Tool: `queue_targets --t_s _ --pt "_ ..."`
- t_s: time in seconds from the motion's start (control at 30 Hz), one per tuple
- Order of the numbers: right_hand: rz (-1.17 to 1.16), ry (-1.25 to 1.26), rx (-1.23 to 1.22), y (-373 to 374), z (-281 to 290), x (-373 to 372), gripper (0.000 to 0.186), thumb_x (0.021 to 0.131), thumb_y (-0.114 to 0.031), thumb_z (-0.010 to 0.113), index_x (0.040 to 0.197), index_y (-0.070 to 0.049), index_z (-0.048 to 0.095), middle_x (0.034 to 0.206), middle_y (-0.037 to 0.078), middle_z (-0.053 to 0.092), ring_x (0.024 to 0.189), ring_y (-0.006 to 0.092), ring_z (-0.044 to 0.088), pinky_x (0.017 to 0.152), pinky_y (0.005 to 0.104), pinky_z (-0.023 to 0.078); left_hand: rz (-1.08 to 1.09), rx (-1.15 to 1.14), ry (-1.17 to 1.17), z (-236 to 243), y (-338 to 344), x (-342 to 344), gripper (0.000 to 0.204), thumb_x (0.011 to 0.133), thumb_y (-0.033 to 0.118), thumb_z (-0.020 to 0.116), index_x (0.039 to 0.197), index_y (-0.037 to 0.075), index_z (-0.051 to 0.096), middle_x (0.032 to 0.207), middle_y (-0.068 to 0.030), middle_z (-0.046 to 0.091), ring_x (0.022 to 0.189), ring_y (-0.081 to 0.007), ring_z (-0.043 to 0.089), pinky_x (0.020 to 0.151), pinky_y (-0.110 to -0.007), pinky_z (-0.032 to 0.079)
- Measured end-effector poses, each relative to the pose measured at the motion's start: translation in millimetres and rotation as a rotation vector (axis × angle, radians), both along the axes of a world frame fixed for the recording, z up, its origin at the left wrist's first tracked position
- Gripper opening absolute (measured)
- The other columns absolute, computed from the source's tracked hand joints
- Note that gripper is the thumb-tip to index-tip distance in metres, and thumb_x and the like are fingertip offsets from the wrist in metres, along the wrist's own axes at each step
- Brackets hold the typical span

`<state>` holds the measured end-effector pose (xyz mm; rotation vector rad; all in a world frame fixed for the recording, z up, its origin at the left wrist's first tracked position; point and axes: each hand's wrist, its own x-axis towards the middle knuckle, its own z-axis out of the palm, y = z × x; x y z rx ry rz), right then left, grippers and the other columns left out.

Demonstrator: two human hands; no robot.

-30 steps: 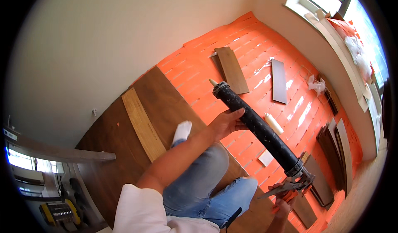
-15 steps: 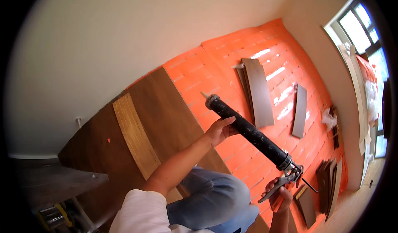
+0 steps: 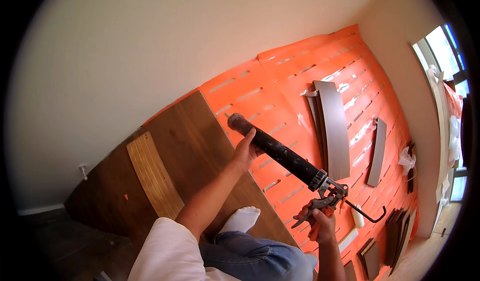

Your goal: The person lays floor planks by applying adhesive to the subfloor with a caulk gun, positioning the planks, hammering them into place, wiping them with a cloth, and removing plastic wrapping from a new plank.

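Observation:
A long black caulking gun slants across the middle, its pale nozzle pointing up and left above the edge of the laid brown floorboards. Around the front of its barrel my left hand is wrapped. My right hand grips the handle and trigger at the rear end, where a hooked metal rod sticks out to the lower right. Orange underlay with rows of slots lies beneath the gun. On the laid boards rests a lighter plank with lengthwise grooves.
Loose planks are stacked on the underlay, with another grey plank to their right. More planks and a white tube lie at lower right. A pale wall borders the floor; a white-socked foot stands on the boards.
In the view, the caulking gun has shifted left and slightly down with both hands holding it. More of the rear rod shows. The white sock and white tube have come into sight.

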<state>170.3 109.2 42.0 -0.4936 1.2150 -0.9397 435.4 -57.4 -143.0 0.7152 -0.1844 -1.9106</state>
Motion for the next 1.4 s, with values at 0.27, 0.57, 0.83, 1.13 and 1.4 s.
queue_targets --t_s 0.27,0.57,0.83,1.13,1.4 --pt "0.057 0.085 0.039 -52 -4 25 0.026 0.095 -0.018 0.066 0.110 0.002 0.058 0.087 0.015 0.064 0.080 0.0297 0.069 0.073 0.0505 0.061 0.107 0.057 0.010 -31 -23 18 0.042 0.103 0.051 0.057 0.118 0.011 0.060 0.113 -0.0052 0.072 0.106 -0.0186 0.069 0.094 -0.038 0.054" --pt "0.132 0.192 0.040 -60 -12 23 0.022 0.097 -0.021 0.063 0.098 0.001 0.058 0.074 0.013 0.061 0.065 0.0268 0.065 0.061 0.0434 0.057 0.111 0.027 0.021 -35 -25 23 0.041 0.103 0.050 0.057 0.117 0.012 0.060 0.112 -0.0053 0.072 0.105 -0.0182 0.069 0.095 -0.038 0.053" --pt "0.042 0.296 0.035 -54 -15 21 0.024 0.100 -0.020 0.059 0.086 -0.001 0.058 0.069 0.012 0.063 0.058 0.0217 0.065 0.053 0.0344 0.056 0.058 -0.001 0.033 -39 -44 3 0.041 0.105 0.048 0.054 0.116 0.009 0.058 0.111 -0.0059 0.070 0.105 -0.0182 0.067 0.096 -0.038 0.052" --pt "-0.060 0.222 -0.076 -46 -30 9 0.029 0.099 -0.025 0.064 0.101 0.004 0.058 0.078 0.015 0.066 0.066 0.0269 0.069 0.059 0.0399 0.061 -0.012 -0.006 -0.009 -28 -61 -14 0.042 0.105 0.049 0.053 0.117 0.010 0.058 0.111 -0.0064 0.070 0.107 -0.0191 0.068 0.097 -0.038 0.052" --pt "-0.106 0.168 -0.071 -58 -32 5 0.036 0.101 -0.031 0.061 0.111 0.003 0.057 0.087 0.015 0.064 0.076 0.0289 0.067 0.070 0.0477 0.059 -0.042 -0.013 -0.025 -35 -77 -31 0.044 0.104 0.051 0.052 0.116 0.010 0.060 0.112 -0.0067 0.071 0.106 -0.0188 0.068 0.097 -0.038 0.052"
